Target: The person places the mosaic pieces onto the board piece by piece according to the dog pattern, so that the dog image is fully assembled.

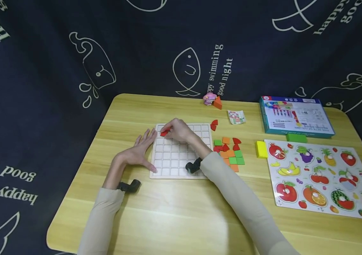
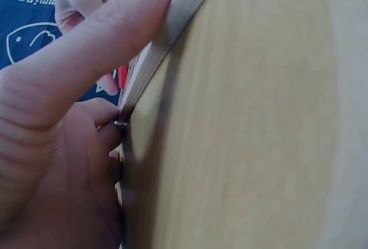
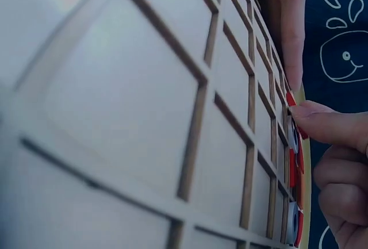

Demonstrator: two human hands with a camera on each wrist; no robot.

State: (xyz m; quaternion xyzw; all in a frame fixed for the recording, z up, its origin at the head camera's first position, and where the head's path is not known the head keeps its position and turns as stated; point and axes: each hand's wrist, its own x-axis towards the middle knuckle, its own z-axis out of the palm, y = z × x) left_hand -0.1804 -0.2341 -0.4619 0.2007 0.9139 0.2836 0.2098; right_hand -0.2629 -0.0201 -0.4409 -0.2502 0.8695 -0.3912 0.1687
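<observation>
A white grid board (image 1: 175,160) with a light wooden rim lies in the middle of the table. At its upper left my right hand (image 1: 178,130) pinches a small red piece (image 1: 164,133) between thumb and fingertips. In the right wrist view the thumb tip presses close over a red piece (image 3: 291,98), with further red pieces (image 3: 292,168) in the far cells beside it. My left hand (image 1: 137,151) is spread along the board's left edge, its thumb at the lower left corner. In the left wrist view that thumb (image 2: 98,48) lies across the wooden rim.
Right of the board lie several orange, green and red flat pieces (image 1: 231,153). Beyond are a picture card (image 1: 236,117), a pink toy (image 1: 209,98) and an orange wedge (image 1: 217,102). A fruit puzzle board (image 1: 302,173), a blue box (image 1: 299,118) and a yellow block (image 1: 261,149) stand at right.
</observation>
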